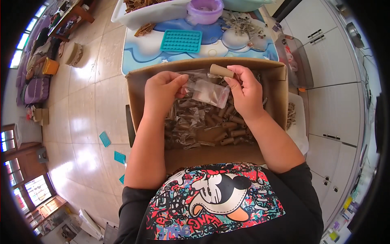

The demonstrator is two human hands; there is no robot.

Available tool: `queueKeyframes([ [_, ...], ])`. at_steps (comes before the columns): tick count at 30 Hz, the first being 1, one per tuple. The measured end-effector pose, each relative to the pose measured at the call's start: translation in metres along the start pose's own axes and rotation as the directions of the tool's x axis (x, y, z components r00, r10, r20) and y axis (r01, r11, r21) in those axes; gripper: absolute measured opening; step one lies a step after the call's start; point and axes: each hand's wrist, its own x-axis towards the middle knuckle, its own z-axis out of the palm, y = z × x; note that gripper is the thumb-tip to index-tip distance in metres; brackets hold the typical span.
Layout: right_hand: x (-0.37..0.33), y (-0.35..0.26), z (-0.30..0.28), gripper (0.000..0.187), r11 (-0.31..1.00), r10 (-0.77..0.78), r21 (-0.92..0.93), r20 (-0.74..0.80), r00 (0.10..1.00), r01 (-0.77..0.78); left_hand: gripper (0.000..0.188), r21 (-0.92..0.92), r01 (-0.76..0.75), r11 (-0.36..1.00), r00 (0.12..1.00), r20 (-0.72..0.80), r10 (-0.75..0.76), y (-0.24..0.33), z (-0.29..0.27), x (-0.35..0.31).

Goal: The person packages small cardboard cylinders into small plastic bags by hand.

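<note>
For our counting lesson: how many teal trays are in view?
4: one tray on the table; a second, a third and a partly hidden fourth on the floor. Others may be hidden.

The white tub (167, 12) and green basin (243, 4) are cut off above, while some brown tubes (211, 120) are partly hidden by clear plastic (194, 114).

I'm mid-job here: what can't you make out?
All in the head view:
- Brown tube: end at the right hand, partly covered by fingers.
- Clear bag: edge at the left hand, hidden by fingers.
- Cardboard box: floor mostly covered by tubes and plastic.
- White tub: cut off by the upper edge.
- Purple bowl: contents too blurred.
</note>
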Motion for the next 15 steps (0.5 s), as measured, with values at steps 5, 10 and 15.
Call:
queueKeyframes([
  [5,0.002,-0.005,-0.004,0.023,0.981,-0.143,-0.13,0.025,0.989,0.145,0.009,-0.113,-0.046,0.993,0.999,0.01,0.048,-0.002,0.001,-0.002],
  [10,0.002,-0.008,-0.005,0.024,0.998,-0.059,-0.024,0.137,0.989,0.063,0.008,-0.207,-0.076,0.975,0.991,0.091,0.096,-0.011,0.008,-0.002],
  [15,0.011,-0.01,-0.017,0.024,0.997,0.011,0.071,0.295,0.955,-0.034,0.026,-0.103,0.083,0.991,0.902,0.43,-0.031,-0.011,0.002,-0.002],
])
